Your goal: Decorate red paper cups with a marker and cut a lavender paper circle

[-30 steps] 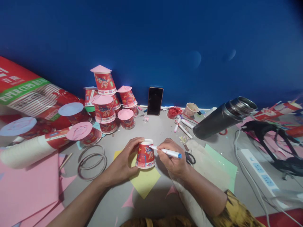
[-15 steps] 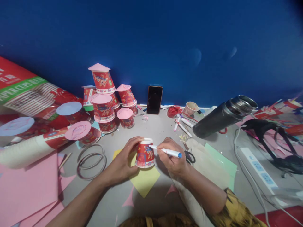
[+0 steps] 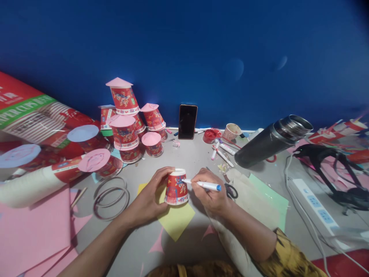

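Observation:
A red printed paper cup (image 3: pixel 176 188) stands upside down in the middle, above a yellow paper sheet (image 3: pixel 177 223). My left hand (image 3: pixel 154 196) is closed around the cup's left side. In my right hand (image 3: pixel 209 192) is a white marker (image 3: pixel 205 185) with a blue end. Its tip meets the upper right of the cup's printed side. Blue and red marks show on the cup. Black scissor handles (image 3: pixel 231 191) lie just beyond my right hand.
Stacked red cups with pink paper cones (image 3: pixel 124 132) stand back left. A phone (image 3: pixel 187 121) leans on the blue wall. Right are loose markers (image 3: pixel 225 157), a dark flask (image 3: pixel 268 144) and a power strip (image 3: pixel 314 209). Metal rings (image 3: pixel 112 200) and pink sheets (image 3: pixel 34 231) lie left.
The marker tip has shifted very slightly on the cup. Both hands keep their holds, and the surroundings have shifted slightly in view.

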A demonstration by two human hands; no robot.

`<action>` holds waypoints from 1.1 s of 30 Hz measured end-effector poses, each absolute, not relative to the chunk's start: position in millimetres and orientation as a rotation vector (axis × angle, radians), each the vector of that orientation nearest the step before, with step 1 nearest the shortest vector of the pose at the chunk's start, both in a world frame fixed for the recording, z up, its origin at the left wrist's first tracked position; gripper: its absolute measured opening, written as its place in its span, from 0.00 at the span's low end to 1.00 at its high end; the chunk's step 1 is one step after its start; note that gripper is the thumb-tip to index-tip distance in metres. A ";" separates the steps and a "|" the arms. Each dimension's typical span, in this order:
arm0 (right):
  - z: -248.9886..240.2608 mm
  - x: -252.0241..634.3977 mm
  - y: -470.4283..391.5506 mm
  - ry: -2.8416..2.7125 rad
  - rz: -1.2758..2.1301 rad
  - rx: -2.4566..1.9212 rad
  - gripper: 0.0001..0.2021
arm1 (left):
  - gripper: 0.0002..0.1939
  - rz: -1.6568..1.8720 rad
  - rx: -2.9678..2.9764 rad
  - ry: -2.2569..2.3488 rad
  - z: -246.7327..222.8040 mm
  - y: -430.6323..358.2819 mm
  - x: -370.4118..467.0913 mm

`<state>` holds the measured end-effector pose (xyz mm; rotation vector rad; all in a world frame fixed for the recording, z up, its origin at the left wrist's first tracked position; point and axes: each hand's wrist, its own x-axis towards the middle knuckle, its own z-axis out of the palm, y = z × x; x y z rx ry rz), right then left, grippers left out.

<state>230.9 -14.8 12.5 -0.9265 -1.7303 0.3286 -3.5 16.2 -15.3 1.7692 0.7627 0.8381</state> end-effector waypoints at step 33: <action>-8.3 237.3 -14.9 -1.898 0.181 -0.907 0.12 | 0.48 0.962 1.273 0.855 -21.0 14.3 -3.1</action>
